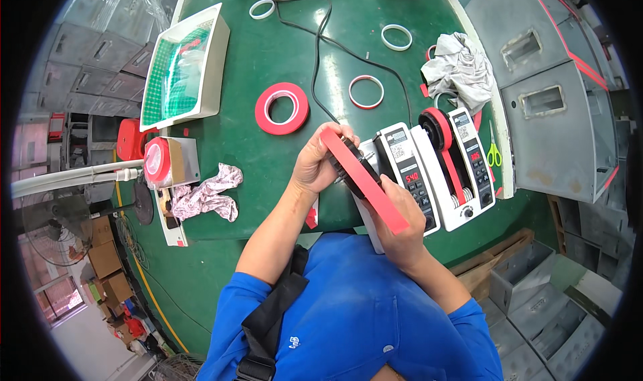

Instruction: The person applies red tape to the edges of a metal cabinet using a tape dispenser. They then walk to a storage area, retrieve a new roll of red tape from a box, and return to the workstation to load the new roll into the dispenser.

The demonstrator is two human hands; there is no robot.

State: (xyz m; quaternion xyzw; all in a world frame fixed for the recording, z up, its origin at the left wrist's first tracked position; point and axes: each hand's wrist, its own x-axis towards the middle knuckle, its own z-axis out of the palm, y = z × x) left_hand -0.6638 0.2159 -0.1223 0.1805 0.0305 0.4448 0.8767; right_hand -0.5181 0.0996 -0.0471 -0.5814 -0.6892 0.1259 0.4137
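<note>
Between my two hands, over the table's front edge, is a roll of red tape (358,170) on a black hub. My left hand (316,159) is closed round its far left side. My right hand (403,221) grips the near end, where the red tape runs down over the fingers. Just right of the roll stands a white tape dispenser (410,170) with a lit display, partly hidden by my hands. A second dispenser (462,210) beside it carries a red roll on a black hub, with tape stretched to its front.
On the green table (261,173) lie a large red tape roll (299,106) and several thin rings. A black cable (318,59) crosses it. A white bin (213,69) and pink cloth (211,193) are left; a grey rag (462,73) and yellow-green scissors (494,155) are right.
</note>
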